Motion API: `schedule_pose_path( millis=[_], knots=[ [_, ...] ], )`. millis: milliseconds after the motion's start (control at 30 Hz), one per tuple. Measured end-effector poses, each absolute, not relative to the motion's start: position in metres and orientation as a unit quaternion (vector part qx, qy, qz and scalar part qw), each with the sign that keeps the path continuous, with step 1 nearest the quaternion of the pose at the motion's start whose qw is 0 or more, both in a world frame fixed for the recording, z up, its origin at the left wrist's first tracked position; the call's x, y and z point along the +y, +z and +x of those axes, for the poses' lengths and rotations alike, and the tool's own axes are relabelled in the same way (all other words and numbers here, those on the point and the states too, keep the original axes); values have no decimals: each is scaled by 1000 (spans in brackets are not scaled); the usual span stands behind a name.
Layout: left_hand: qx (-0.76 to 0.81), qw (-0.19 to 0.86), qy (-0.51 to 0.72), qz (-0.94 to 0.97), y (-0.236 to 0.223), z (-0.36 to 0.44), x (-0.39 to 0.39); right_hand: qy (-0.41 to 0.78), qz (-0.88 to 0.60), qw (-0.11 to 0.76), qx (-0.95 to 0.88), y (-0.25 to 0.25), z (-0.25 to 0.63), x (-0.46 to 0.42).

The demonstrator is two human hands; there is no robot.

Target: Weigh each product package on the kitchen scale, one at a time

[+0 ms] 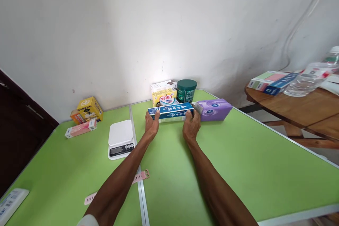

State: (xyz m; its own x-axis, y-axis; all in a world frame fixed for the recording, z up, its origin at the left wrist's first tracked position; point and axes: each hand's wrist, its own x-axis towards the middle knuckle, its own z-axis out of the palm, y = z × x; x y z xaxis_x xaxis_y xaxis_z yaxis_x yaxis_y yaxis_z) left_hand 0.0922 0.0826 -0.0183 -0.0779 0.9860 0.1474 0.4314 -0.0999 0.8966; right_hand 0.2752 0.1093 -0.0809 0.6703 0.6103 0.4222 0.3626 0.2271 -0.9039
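Observation:
Both my hands grip a long blue toothpaste box (172, 113) by its two ends, near the back of the green table. My left hand (152, 124) closes on the left end, thumb on the near face. At the other end my right hand (191, 125) is wrapped round, close to a purple tissue pack (214, 109). A pale green strip shows under the blue box; I cannot tell if it is a second box. Behind stand a yellow box (164, 95), a white box (164, 85) and a dark green tub (186, 90), their lower parts partly hidden.
A white kitchen scale (121, 138) sits left of my arms, with a pink watch strap (141, 176) partly under my left forearm. Yellow (90, 108) and pink (81, 128) boxes lie farther left. Right, a wooden table (317, 109) bears boxes and a plastic bottle (304, 79).

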Motion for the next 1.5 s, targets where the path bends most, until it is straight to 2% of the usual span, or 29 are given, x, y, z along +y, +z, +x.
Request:
schedule_pose_path(
  millis=[200,433,600,867,1067,1233,1500],
  knots=[
    [624,320,472,535,11,65,44,69,-584,681,-437,-56,250,82],
    [678,238,520,461,31,-48,-22,214,-474,645,-560,-51,161,31],
    [709,221,513,430,5,-103,-48,274,-433,595,-620,-73,122,17],
    [701,210,532,425,-36,-125,-42,319,-454,556,-619,-84,121,16],
    [667,226,632,324,-62,-150,-29,406,-498,542,-542,-85,134,19],
    [609,264,709,238,-78,-165,-22,402,-498,532,-554,-89,145,28],
    [606,247,708,266,-90,-168,-23,390,-481,534,-576,-96,143,33]
  ],
)
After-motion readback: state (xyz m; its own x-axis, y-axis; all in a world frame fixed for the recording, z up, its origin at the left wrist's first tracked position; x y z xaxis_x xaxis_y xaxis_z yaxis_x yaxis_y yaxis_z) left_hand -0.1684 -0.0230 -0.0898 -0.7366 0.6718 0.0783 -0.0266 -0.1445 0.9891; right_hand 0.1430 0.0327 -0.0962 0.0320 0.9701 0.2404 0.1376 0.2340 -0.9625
